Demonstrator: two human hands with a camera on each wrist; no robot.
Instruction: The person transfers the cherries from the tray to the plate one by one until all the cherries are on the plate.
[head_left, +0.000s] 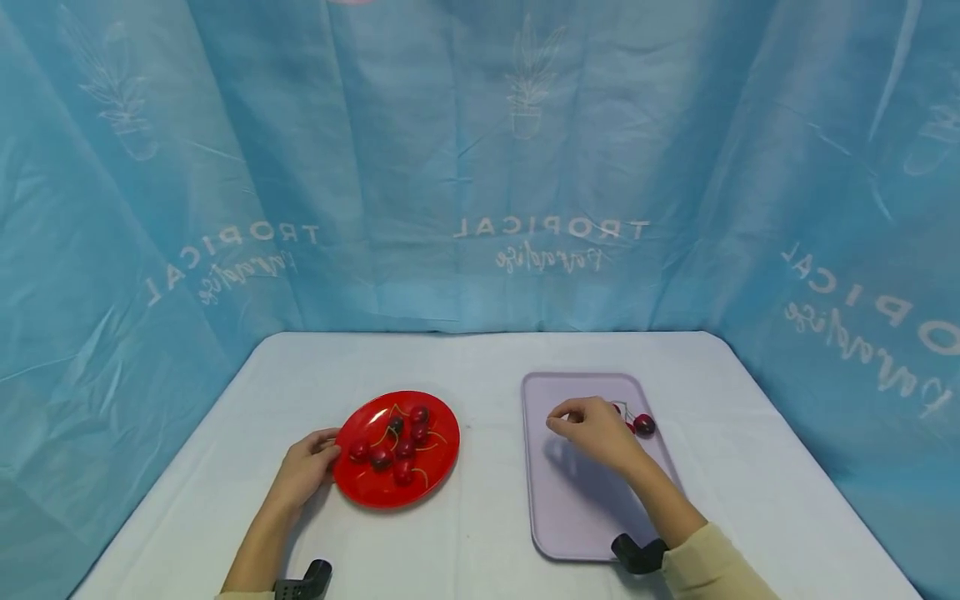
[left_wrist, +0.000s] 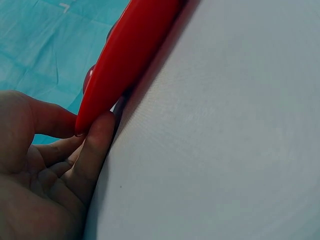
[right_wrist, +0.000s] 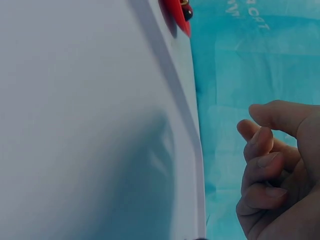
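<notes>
My left hand (head_left: 303, 471) pinches the left rim of a red plate (head_left: 363, 492), thumb on top and fingers beneath, as the left wrist view shows. Several dark red cherries (head_left: 405, 450) with stems lie on the plate. Over the upper part of a pale purple tray (head_left: 547, 517) hovers my right hand (head_left: 596, 429), fingers loosely curled. In the right wrist view no object shows between its thumb and fingertips. A few cherries (head_left: 644, 425) lie at the tray's right side, partly hidden behind the right hand.
A white table (head_left: 480, 533) carries the plate on the left and the tray on the right, with a gap between them. Blue printed curtains (head_left: 405, 167) stand behind and along both sides. Each wrist wears a black camera mount (head_left: 637, 554).
</notes>
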